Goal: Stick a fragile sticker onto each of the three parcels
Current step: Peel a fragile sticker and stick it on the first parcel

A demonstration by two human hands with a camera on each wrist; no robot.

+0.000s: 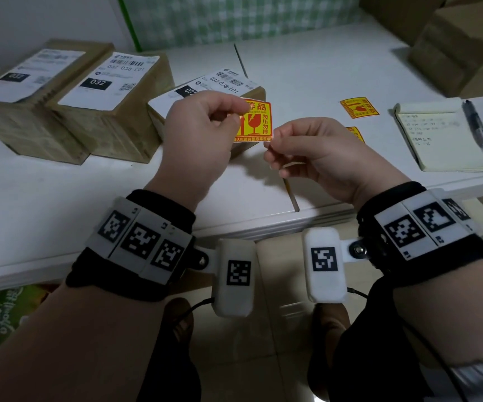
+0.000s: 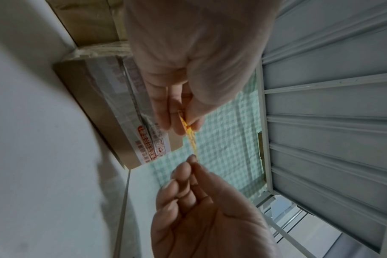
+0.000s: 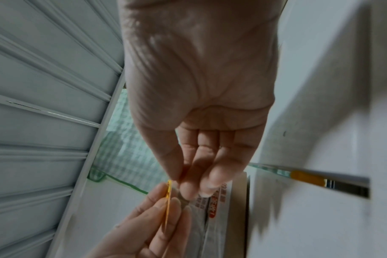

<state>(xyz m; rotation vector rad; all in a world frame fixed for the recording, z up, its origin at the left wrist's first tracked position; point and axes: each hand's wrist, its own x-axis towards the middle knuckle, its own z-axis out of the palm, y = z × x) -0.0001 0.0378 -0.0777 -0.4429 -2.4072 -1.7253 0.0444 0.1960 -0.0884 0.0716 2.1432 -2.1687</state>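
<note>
Three brown parcels with white shipping labels stand in a row at the left of the white table: the far-left one (image 1: 28, 91), the middle one (image 1: 109, 103) and the right one (image 1: 217, 82), partly hidden behind my left hand. I hold a red and yellow fragile sticker (image 1: 256, 121) in the air in front of the right parcel. My left hand (image 1: 237, 113) pinches its upper left corner and my right hand (image 1: 269, 145) pinches its lower right corner. The wrist views show the sticker (image 2: 189, 134) edge-on between both hands' fingertips, above the taped parcel (image 2: 113, 111).
Two more fragile stickers (image 1: 359, 107) (image 1: 356, 134) lie on the table to the right of my hands. Further right are a notepad (image 1: 443, 137) and a pen (image 1: 479, 132). Cardboard boxes (image 1: 463, 44) are stacked at the back right. A seam (image 1: 291, 195) splits the tabletop.
</note>
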